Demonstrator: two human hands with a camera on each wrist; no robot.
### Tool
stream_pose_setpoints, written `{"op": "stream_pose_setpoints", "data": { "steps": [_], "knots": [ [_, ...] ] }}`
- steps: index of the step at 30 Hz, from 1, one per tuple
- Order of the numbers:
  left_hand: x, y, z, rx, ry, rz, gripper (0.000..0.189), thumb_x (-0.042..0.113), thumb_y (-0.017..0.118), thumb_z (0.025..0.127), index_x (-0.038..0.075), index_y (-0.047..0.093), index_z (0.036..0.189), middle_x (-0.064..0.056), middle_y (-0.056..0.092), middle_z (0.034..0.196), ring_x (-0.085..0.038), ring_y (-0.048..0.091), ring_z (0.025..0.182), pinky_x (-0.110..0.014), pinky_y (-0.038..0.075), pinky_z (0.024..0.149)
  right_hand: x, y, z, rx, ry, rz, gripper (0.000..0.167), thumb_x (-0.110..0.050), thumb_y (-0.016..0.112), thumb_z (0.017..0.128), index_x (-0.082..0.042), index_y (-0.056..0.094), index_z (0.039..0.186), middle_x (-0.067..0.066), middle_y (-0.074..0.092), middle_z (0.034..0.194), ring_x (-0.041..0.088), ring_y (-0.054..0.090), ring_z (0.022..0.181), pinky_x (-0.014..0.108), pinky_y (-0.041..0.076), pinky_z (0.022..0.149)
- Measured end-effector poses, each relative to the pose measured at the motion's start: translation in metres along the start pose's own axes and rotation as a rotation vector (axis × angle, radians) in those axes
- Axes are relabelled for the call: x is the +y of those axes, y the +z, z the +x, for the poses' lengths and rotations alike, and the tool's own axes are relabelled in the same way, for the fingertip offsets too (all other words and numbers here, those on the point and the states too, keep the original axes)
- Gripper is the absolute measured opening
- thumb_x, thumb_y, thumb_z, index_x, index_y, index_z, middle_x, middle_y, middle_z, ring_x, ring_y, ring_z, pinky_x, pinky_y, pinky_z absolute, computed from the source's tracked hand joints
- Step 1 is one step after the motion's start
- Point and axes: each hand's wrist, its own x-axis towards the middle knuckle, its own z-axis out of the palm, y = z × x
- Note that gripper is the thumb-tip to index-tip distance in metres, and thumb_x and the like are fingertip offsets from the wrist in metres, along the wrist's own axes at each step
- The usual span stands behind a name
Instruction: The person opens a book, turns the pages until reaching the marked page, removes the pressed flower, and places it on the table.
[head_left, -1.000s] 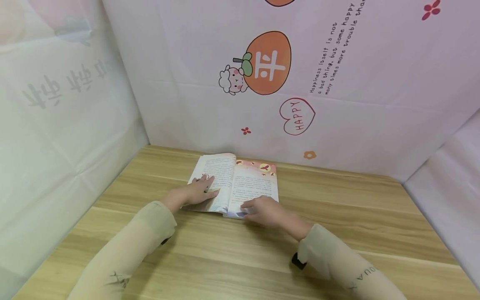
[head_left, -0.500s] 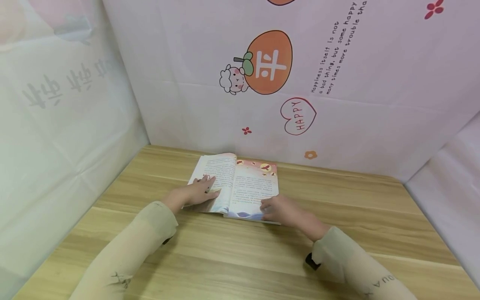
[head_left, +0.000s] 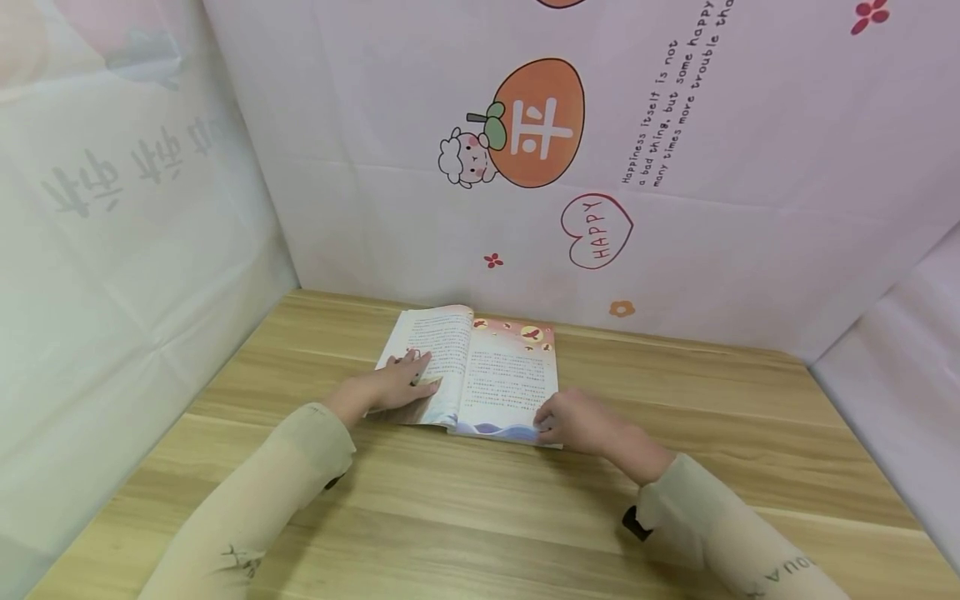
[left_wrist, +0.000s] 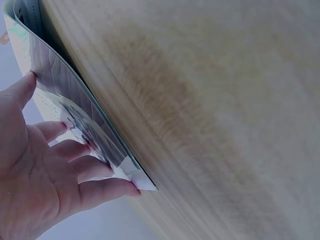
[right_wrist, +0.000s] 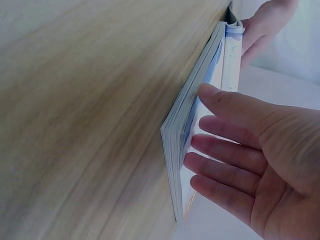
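Note:
An open book [head_left: 504, 379] lies on the wooden table, with printed text on both pages, red bird-like shapes at the top right and blue waves along the bottom. My left hand [head_left: 390, 385] rests on the left page, its fingers spread with the tips against the paper in the left wrist view. At the lower right corner of the right page is my right hand [head_left: 579, 422]. Seen in the right wrist view, its fingers [right_wrist: 227, 155] extend loosely over the page, the thumb near the bottom edge of the thick page block [right_wrist: 175, 135]; nothing is gripped.
The wooden table [head_left: 420, 517] runs up to a pale printed cloth [head_left: 360, 208] behind the book. Similar white cloth [head_left: 135, 292] hangs on the left, and another on the right. Both forearms, in light sleeves, reach across the table's front.
My right hand has slid rightward across the right page to its lower right corner, uncovering more text and the blue waves. My left hand has stayed on the left page.

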Motion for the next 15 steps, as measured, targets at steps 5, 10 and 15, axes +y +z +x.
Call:
{"op": "stream_pose_setpoints", "data": {
  "steps": [5, 10, 15],
  "knots": [
    [-0.0009, 0.0012, 0.0011, 0.003, -0.003, 0.007, 0.077, 0.05, 0.04, 0.109, 0.01, 0.007, 0.166, -0.024, -0.001, 0.168, -0.054, -0.001, 0.15, -0.071, 0.009, 0.116, -0.0003, -0.0021, -0.0034, 0.008, -0.033, -0.083, 0.02, -0.018, 0.088, 0.082, -0.005, 0.082, 0.096, 0.005, 0.078, 0.097, 0.02, 0.071, 0.09, 0.036, 0.058, 0.08],
    [-0.0005, 0.001, 0.0016, 0.002, -0.006, 0.008, 0.077, 0.051, 0.04, 0.109, 0.009, 0.007, 0.166, -0.025, -0.001, 0.168, -0.054, -0.001, 0.151, -0.071, 0.009, 0.116, 0.0002, -0.0041, -0.005, -0.001, -0.063, -0.141, 0.018, -0.019, 0.09, 0.08, -0.007, 0.081, 0.091, 0.002, 0.077, 0.091, 0.015, 0.065, 0.082, 0.036, 0.056, 0.078],
    [-0.0005, 0.0013, 0.0016, 0.007, -0.004, 0.013, 0.077, 0.051, 0.04, 0.109, 0.009, 0.007, 0.166, -0.025, -0.001, 0.168, -0.054, 0.0, 0.151, -0.071, 0.009, 0.116, 0.0009, -0.0055, -0.0063, -0.007, -0.081, -0.138, 0.015, -0.016, 0.09, 0.079, -0.007, 0.081, 0.086, 0.0, 0.075, 0.086, 0.009, 0.06, 0.076, 0.032, 0.055, 0.072]
  ]
}}
